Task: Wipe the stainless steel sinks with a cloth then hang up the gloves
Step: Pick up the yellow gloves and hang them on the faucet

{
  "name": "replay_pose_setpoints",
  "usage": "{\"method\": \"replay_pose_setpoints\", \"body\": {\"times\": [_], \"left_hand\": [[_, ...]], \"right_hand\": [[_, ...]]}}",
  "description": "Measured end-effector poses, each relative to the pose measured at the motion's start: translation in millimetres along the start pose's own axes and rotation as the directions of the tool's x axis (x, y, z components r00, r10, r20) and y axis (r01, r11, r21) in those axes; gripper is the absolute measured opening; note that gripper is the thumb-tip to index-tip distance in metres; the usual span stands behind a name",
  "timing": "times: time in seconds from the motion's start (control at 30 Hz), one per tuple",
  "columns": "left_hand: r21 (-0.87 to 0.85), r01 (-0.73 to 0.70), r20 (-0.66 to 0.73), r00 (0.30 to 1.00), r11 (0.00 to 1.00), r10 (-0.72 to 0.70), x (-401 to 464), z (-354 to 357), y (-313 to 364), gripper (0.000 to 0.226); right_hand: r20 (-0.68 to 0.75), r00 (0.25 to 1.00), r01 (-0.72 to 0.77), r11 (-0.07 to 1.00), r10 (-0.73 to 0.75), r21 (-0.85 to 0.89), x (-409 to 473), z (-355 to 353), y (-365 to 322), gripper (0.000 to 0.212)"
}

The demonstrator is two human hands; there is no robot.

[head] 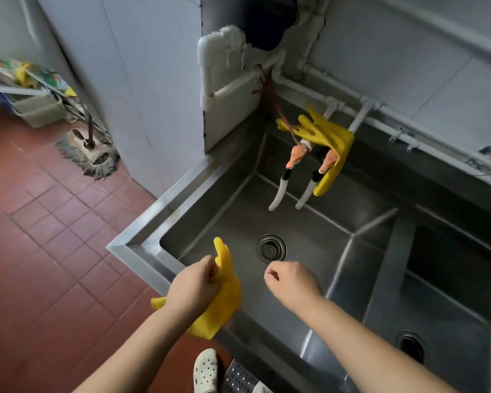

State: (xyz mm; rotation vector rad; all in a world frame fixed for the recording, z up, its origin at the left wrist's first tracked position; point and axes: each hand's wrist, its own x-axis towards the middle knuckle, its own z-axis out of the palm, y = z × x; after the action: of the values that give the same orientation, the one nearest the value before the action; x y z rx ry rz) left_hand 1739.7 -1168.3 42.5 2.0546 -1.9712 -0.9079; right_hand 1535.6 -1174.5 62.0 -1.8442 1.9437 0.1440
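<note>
Glove in hand (224, 293): yellow, bunched, over the front rim of the left sink (142, 245); likely next to hang.
Grip: left hand (192, 287) curled round its middle, fingers above, cuff below.
Right hand (291, 282): loosely curled, holding nothing, just beside.
Hung glove (328, 143): draped over the tap (357, 120), well apart.
</note>
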Motion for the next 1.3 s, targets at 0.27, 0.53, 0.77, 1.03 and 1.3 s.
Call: {"method": "replay_pose_setpoints", "body": {"times": [0.27, 0.53, 0.77, 1.03, 1.3], "left_hand": [[-0.205, -0.190, -0.270, 0.954, 0.960, 0.131, 3, -20, 95, 0.010], [-0.439, -0.358, -0.120, 0.932, 0.824, 0.341, -12, 4, 201, 0.016], [-0.616, -0.196, -0.166, 0.979, 0.763, 0.118, 24, -8, 248, 0.016], [-0.678, 0.048, -0.071, 0.989, 0.734, -0.131, 157, -47, 295, 0.044], [-0.707, 0.068, -0.148, 0.959, 0.704, -0.242, 208, -54, 310, 0.042]], "right_hand": [[-0.155, 0.984, 0.030, 0.785, 0.085, 0.619, -21, -27, 16, 0.015], [-0.221, 0.913, 0.015, 0.514, 0.342, 0.857, -35, -81, 77, 0.029], [-0.326, 0.804, 0.003, 0.545, 0.498, 0.838, -44, -100, 140, 0.033], [-0.312, 0.699, -0.113, 0.531, 0.643, 0.840, -51, -109, 166, 0.035], [-0.225, 0.596, -0.290, 0.467, 0.771, 0.835, -54, -110, 148, 0.017]]}}
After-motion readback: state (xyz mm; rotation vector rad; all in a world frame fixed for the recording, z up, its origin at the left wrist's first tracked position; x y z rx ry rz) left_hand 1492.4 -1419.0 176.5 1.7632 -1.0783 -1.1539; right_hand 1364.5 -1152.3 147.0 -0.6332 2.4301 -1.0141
